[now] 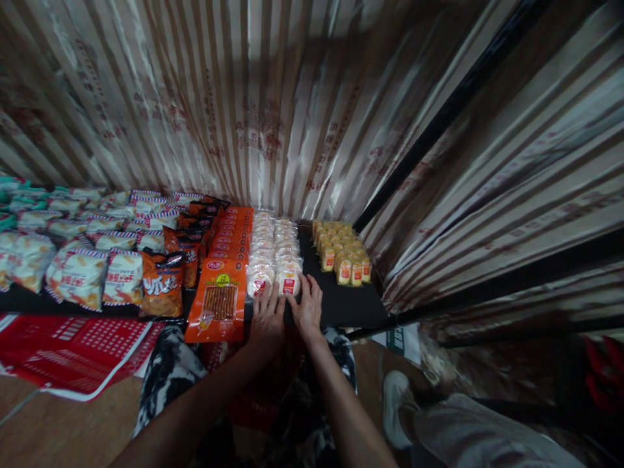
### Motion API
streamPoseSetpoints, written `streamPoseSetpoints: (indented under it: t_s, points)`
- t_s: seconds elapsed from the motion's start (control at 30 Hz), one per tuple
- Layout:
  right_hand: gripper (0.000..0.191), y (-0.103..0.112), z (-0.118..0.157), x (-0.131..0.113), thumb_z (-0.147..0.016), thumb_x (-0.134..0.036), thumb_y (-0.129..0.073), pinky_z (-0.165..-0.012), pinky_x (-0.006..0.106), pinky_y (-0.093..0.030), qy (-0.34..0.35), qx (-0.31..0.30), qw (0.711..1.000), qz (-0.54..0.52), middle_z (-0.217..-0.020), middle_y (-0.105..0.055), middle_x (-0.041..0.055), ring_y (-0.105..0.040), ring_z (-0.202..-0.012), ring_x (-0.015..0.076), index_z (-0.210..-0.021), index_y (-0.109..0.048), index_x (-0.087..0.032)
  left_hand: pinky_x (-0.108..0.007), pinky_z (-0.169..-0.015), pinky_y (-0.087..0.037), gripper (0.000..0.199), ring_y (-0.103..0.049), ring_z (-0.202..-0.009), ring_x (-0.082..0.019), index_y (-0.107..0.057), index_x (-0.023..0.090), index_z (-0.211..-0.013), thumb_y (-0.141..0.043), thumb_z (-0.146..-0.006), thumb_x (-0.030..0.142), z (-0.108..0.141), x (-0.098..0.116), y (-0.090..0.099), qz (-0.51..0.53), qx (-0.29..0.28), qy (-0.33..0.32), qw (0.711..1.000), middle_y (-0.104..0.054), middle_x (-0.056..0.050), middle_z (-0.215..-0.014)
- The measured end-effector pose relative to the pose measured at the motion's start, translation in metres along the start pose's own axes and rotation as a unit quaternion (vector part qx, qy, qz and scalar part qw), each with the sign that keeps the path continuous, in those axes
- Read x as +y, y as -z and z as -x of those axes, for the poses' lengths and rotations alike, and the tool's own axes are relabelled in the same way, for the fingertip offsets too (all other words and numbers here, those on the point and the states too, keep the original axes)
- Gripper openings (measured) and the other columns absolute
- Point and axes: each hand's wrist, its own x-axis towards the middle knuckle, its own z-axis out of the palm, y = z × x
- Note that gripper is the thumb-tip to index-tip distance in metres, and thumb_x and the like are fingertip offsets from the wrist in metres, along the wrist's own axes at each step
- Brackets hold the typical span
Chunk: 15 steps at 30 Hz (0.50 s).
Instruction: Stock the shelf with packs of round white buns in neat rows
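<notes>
Two rows of clear-wrapped white round snacks (263, 250) with red labels stand on a black shelf (336, 302). My left hand (267, 315) touches the front of the left row, its fingers spread and pointing away from me. Against the front pack (288, 283) of the right row rest the fingers of my right hand (309, 304), also apart, with some along its right side. Neither hand is wrapped round a pack. Just left of my left hand lies a column of flat orange packets (219, 299). Small yellow packs (341, 250) stand in rows to the right.
White and orange snack bags (78, 273) fill the shelf's left part. Behind rises a striped plastic sheet (273, 117), with a dark slanting pole (439, 130) on the right. A red basket (73, 351) is below left. Another person's shoe (396, 406) shows at lower right.
</notes>
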Motion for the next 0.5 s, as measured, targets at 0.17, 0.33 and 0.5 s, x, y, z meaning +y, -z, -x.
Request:
streamPoseSetpoints:
  t_s: [0.17,0.33,0.5]
  points:
    - [0.051,-0.0083,-0.0036,0.0022,-0.083,-0.033,-0.048,-0.098,0.042,-0.038,-0.006,-0.028,0.999,-0.037,-0.134,-0.043,0.0132,-0.039,-0.123,0.0255,-0.131,-0.044,-0.019,-0.051,-0.105,-0.029,0.048,-0.023,-0.136,-0.031,-0.046,0.011,-0.129,-0.045,-0.081,0.018,0.0022,-0.0018,-0.0036,0.008,-0.002,0.003,1.0,-0.038,-0.018,-0.141]
    - [0.052,-0.0088,-0.0059,0.0042,-0.082,-0.033,-0.049,-0.1,0.042,-0.036,0.003,-0.037,0.997,-0.066,-0.132,-0.048,0.0124,-0.042,-0.122,0.0245,-0.131,-0.043,-0.017,-0.05,-0.105,-0.029,0.048,-0.022,-0.136,-0.032,-0.046,0.01,-0.129,-0.045,-0.082,0.017,0.0029,-0.0032,-0.0063,0.012,-0.002,-0.003,1.0,-0.036,-0.019,-0.142]
    - [0.052,-0.0081,-0.0061,0.0034,-0.082,-0.032,-0.049,-0.1,0.041,-0.036,0.002,-0.036,0.997,-0.069,-0.132,-0.048,0.0133,-0.042,-0.122,0.0245,-0.13,-0.044,-0.014,-0.052,-0.106,-0.027,0.047,-0.022,-0.136,-0.032,-0.047,0.013,-0.129,-0.045,-0.082,0.016,0.0018,-0.0022,-0.0093,0.004,0.01,-0.002,1.0,-0.034,-0.017,-0.143]
